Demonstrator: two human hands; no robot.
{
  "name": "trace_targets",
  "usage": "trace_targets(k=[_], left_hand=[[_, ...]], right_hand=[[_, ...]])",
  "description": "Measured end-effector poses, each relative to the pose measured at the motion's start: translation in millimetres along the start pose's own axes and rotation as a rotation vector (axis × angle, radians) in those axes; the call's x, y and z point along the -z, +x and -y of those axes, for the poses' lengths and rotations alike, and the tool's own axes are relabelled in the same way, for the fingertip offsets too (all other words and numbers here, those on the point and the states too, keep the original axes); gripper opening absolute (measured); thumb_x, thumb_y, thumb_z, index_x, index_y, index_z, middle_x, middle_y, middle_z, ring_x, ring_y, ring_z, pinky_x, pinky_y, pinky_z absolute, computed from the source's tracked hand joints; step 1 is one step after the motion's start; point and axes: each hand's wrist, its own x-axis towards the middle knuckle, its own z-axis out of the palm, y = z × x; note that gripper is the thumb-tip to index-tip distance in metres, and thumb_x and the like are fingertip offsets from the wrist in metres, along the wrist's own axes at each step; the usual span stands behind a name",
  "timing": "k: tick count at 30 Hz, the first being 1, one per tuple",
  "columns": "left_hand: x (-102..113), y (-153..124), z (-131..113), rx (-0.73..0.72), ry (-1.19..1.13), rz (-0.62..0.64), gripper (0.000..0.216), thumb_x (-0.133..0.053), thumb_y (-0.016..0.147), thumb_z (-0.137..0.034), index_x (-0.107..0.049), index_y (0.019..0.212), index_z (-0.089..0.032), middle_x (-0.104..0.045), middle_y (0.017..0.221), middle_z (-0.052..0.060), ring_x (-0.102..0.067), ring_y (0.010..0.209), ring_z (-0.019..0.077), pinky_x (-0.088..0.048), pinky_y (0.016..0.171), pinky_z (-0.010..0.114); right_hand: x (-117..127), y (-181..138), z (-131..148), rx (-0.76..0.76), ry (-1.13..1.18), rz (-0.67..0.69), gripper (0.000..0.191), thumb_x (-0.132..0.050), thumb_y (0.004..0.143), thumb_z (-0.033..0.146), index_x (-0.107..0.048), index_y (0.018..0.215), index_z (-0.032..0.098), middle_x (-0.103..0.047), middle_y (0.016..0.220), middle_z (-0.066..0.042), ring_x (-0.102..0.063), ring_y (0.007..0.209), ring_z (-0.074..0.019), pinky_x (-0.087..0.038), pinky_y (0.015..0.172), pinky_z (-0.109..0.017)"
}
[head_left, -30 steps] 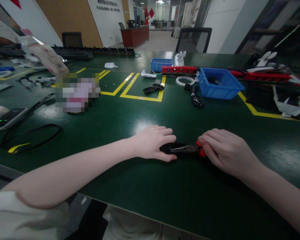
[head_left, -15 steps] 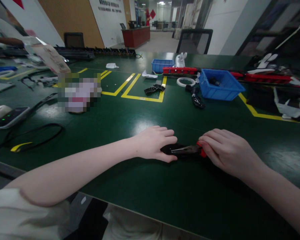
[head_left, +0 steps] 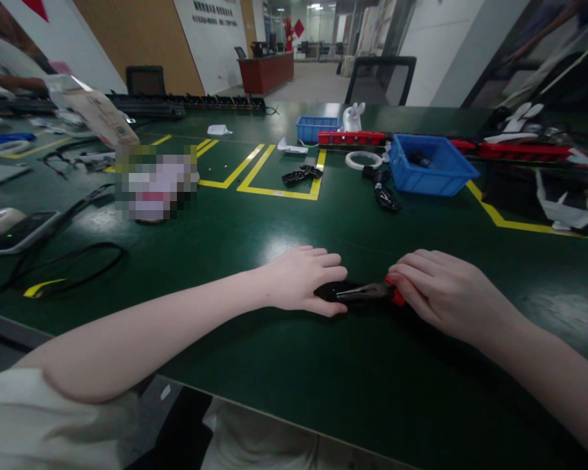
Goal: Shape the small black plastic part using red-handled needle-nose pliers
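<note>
My right hand (head_left: 438,290) is closed round the red handles of a pair of needle-nose pliers (head_left: 370,292). The pliers lie low over the green tabletop, their long grey jaws pointing left. At the jaw end, my left hand (head_left: 308,281) curls thumb and fingers around a dark black piece (head_left: 329,292). The tips of the pliers reach onto this piece; whether they grip it I cannot tell. The palm side of both hands is hidden.
Beyond my hands lie black wrapped pieces (head_left: 301,175), another black bundle (head_left: 383,189), a white ring (head_left: 362,160) and a blue bin (head_left: 431,166). A phone-like device (head_left: 22,232) and a black cable (head_left: 95,248) lie left. A person (head_left: 14,72) is at far left.
My hands, the pliers and the black piece are almost unmoved. Part of a person's arm now shows at the upper right.
</note>
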Motion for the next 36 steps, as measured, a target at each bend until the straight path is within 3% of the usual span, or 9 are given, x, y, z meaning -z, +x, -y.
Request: trace_targets(k=[27,36], left_hand=[[-3,-3,4,0.019,-0.158,-0.100,0.038,-0.059,0.083,-0.053,-0.055,0.089,-0.016,-0.059,0.085,0.001,-0.055,0.074,0.0144,-0.037,0.063,0.025],[-1,-5,5,0.054,-0.139,-0.061,0.039,-0.055,0.085,-0.055,-0.055,0.093,-0.017,-0.058,0.086,0.001,-0.055,0.076,0.0151,-0.038,0.064,0.026]], right_hand=[[-19,-14,-13,0.029,-0.070,-0.142,0.033,-0.038,0.094,0.031,-0.065,0.084,0.015,-0.067,0.082,-0.008,-0.063,0.073,-0.0186,-0.048,0.064,-0.032],[-18,-20,-17,-0.119,0.111,0.010,0.034,-0.045,0.091,0.043,-0.060,0.109,0.018,-0.065,0.108,-0.013,-0.060,0.100,-0.0256,-0.049,0.083,-0.041]])
